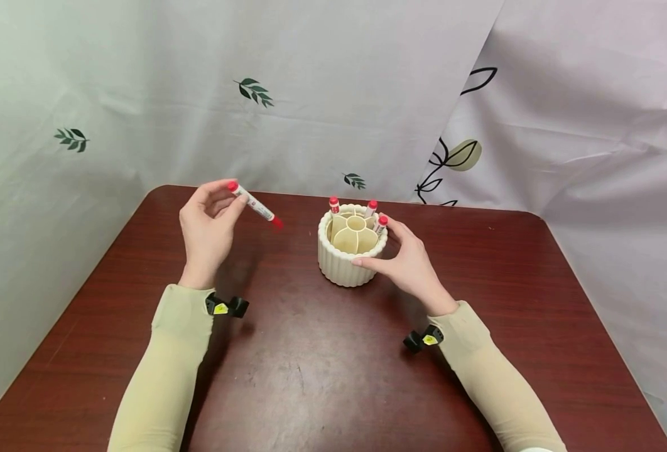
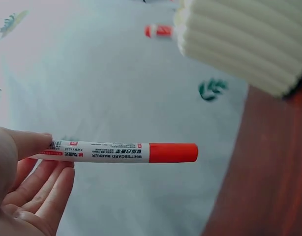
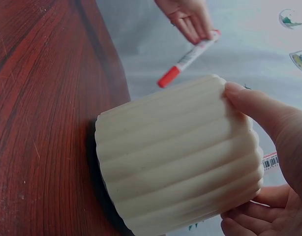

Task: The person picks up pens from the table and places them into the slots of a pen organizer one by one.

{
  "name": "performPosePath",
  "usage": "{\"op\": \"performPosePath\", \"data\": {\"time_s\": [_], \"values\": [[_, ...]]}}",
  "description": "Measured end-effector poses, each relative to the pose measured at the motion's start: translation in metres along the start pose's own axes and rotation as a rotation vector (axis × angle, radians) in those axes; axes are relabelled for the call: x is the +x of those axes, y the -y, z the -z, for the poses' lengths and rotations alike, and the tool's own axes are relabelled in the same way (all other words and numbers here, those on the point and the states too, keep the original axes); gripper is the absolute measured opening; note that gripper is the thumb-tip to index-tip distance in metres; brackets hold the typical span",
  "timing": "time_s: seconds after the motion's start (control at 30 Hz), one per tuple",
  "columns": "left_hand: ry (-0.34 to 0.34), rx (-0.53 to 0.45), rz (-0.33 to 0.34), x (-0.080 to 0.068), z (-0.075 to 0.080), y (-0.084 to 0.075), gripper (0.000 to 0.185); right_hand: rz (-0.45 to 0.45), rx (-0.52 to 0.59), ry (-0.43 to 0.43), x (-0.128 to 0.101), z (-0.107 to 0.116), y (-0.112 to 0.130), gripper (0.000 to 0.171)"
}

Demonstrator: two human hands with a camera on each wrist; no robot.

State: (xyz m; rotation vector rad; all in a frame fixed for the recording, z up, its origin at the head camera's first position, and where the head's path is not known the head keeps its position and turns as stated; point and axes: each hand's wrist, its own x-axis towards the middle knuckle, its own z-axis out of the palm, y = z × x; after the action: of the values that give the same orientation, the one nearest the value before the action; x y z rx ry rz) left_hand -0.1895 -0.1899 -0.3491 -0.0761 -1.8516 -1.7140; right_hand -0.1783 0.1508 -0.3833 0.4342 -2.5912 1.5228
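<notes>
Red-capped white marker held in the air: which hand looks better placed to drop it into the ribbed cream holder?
Left hand, probably: it pinches the red-capped white marker, while the right hand steadies the ribbed cream holder.

"WHITEBOARD MARKER" on marker (image 2: 114,153)

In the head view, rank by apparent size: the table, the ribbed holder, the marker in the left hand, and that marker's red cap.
1. Table, by far the largest.
2. Ribbed holder.
3. Marker pinched in the left hand: almost as long as the holder is wide, but far thinner.
4. Its red cap, the smallest.
</notes>
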Motion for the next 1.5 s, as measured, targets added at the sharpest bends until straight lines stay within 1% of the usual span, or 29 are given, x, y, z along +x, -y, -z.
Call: {"op": "performPosePath", "data": {"time_s": [0.07, 0.17, 0.27, 0.37, 0.5, 0.63, 0.7, 0.97, 1.2, 1.27, 1.5], "values": [[-0.010, -0.054, -0.016, 0.000, -0.006, -0.007, 0.028, 0.000, 0.002, 0.000, 0.000, 0.000, 0.000, 0.096], [-0.015, -0.109, -0.047, 0.001, -0.014, -0.019, 0.029, -0.003, 0.001, 0.000, -0.001, 0.000, -0.001, 0.096], [-0.007, -0.180, -0.066, 0.001, -0.023, -0.029, 0.030, -0.004, 0.000, -0.001, -0.001, 0.000, -0.001, 0.096], [0.010, -0.216, -0.110, 0.001, -0.032, -0.035, 0.031, -0.004, 0.005, 0.002, -0.001, 0.001, -0.001, 0.096], [0.045, -0.224, -0.178, -0.004, -0.044, -0.040, 0.032, 0.000, 0.016, 0.006, 0.000, 0.001, -0.001, 0.096], [0.088, -0.207, -0.198, -0.010, -0.055, -0.042, 0.032, 0.010, 0.018, 0.006, 0.000, 0.001, -0.001, 0.094], [0.108, -0.189, -0.196, -0.014, -0.060, -0.042, 0.033, 0.012, 0.016, 0.008, 0.000, 0.001, -0.001, 0.094], [0.186, -0.184, -0.176, -0.025, -0.077, -0.035, 0.035, 0.001, 0.000, 0.010, 0.001, 0.001, -0.001, 0.095], [0.248, -0.098, -0.153, -0.037, -0.090, -0.018, 0.035, 0.012, -0.006, 0.007, 0.000, 0.002, 0.001, 0.095], [0.260, -0.074, -0.140, -0.041, -0.092, -0.016, 0.035, 0.016, -0.005, 0.006, 0.000, 0.002, 0.000, 0.095], [0.279, -0.035, -0.112, -0.053, -0.093, -0.033, 0.031, 0.026, -0.010, 0.006, 0.000, 0.001, -0.001, 0.093]]}}
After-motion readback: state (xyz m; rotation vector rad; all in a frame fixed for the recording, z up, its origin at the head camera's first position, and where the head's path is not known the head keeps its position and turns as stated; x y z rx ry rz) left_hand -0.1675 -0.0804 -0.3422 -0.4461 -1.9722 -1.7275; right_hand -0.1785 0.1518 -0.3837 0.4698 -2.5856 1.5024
